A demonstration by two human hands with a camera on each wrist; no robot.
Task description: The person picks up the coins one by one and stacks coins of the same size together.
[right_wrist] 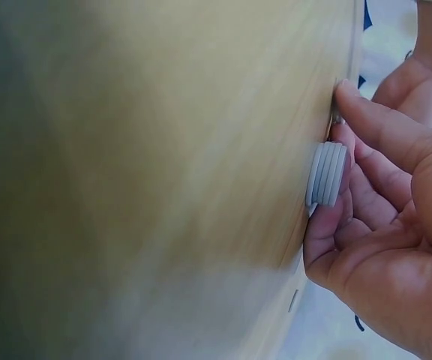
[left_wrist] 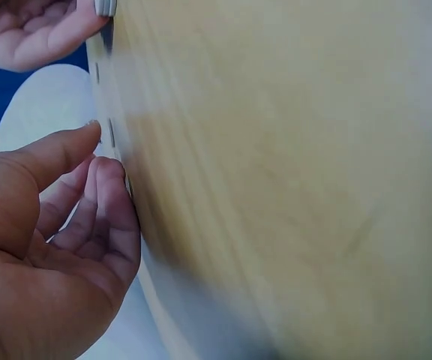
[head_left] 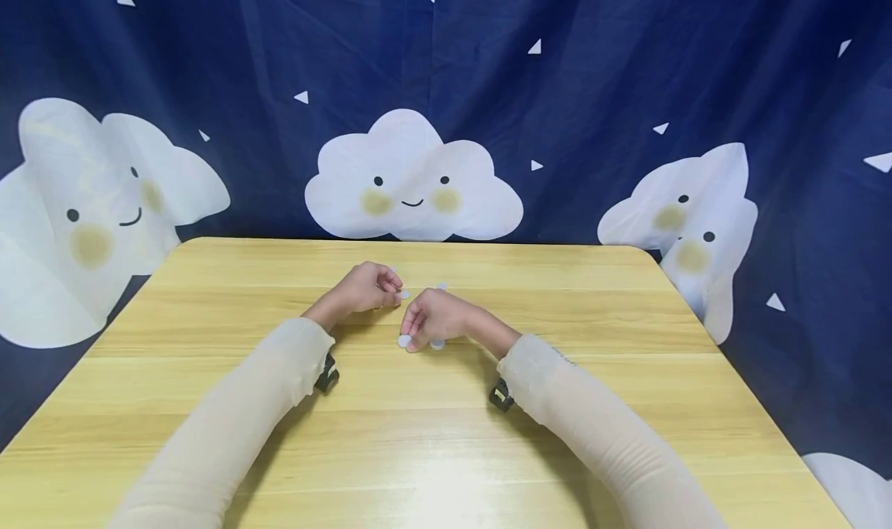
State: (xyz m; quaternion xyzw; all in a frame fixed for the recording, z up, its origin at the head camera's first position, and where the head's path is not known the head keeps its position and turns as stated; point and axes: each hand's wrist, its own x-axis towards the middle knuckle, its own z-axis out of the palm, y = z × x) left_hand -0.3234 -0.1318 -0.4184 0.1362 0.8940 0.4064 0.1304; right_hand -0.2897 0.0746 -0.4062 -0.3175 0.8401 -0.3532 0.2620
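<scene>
My left hand (head_left: pixel 365 287) bends over the far middle of the table, fingers loosely curled. Its thumb and fingertips are right at a small white disc (head_left: pixel 404 295), which shows edge-on beside the thumb in the left wrist view. Nearer to me, my right hand (head_left: pixel 437 314) pinches another white disc (head_left: pixel 404 341) between thumb and finger, low over the wood. Below the right palm is a short stack of several white discs (right_wrist: pixel 327 174), partly covered by the hand in the head view. Curled fingers stand behind that stack in the right wrist view.
More white discs lie beyond the hands, one past the right hand (head_left: pixel 442 286) and one past the left (head_left: pixel 392 269). The wooden table (head_left: pixel 446 444) ends at a dark blue curtain (head_left: pixel 592 87) printed with clouds. Beige sleeves cover both forearms.
</scene>
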